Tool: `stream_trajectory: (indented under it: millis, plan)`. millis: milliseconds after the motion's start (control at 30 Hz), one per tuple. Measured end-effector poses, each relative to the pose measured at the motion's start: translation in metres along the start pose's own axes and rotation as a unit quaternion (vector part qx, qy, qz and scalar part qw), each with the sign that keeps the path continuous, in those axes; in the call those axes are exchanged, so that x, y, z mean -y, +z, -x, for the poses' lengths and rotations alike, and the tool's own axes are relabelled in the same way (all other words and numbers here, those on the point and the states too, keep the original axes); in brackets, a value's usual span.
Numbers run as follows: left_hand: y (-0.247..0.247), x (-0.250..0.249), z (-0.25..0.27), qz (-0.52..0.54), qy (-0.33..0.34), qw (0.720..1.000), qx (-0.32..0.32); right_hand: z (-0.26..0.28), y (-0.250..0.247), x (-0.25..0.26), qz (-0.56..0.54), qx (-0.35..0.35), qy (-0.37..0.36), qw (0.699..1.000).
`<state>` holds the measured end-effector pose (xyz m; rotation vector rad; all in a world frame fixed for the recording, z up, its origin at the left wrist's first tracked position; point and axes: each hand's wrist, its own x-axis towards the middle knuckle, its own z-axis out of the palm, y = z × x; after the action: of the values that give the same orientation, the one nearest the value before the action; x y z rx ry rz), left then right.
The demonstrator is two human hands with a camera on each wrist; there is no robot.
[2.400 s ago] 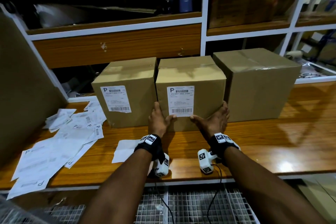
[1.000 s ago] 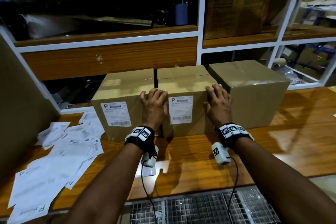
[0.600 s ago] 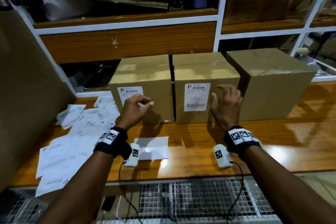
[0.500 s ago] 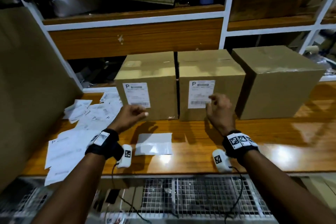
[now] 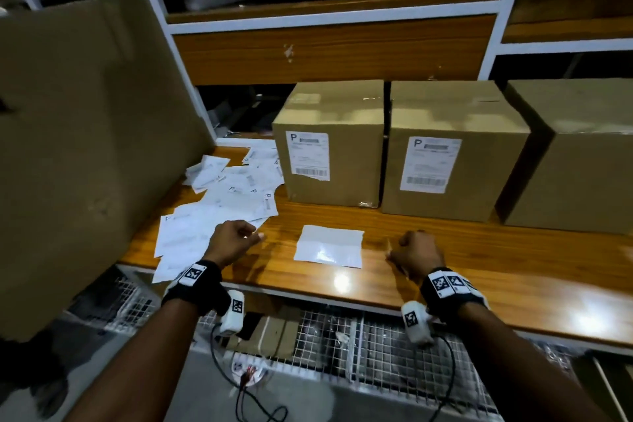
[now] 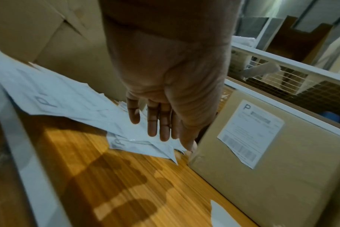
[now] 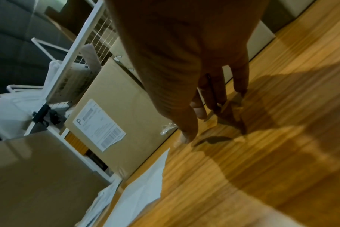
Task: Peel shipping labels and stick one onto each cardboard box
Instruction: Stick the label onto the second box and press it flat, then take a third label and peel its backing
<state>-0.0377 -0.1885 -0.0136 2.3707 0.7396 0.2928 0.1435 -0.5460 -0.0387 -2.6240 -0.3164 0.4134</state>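
Cardboard panel point(image 5: 85, 134) beside loose labels point(image 5: 219, 205), backing sheet point(image 5: 329, 247) btwn hands, fingers loosely extended, holding nothing

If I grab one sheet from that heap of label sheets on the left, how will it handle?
Probably floppy: the label sheets lie thin and curled, overlapping loosely on the wooden counter. Likely very light, so neighbours may slide along. The left hand hovers over them, holding nothing.
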Motion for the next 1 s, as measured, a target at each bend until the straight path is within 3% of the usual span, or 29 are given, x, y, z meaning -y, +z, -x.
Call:
stream_trajectory:
  millis: [200,400,600,833,1000]
  plan:
    - [-0.035,0.050,-0.032,0.000,-0.067,0.995,-0.079,-0.002,0.020,0.020,0.024,-0.051,0.044,0.997]
    - [-0.090,0.119,-0.072,-0.036,-0.116,0.992,-0.026,0.009,0.049,0.047,0.045,-0.079,0.117,0.989]
    - [-0.103,0.159,-0.091,-0.098,-0.323,0.941,-0.004,0.018,0.054,0.065,0.052,-0.100,0.156,0.981]
    - [-0.081,0.151,-0.101,-0.061,-0.321,0.945,0.003,0.026,0.054,0.074,0.030,-0.102,0.169,0.980]
    - [-0.081,0.150,-0.102,0.105,-0.315,0.936,-0.118,0.029,0.057,0.071,-0.035,-0.099,0.185,0.977]
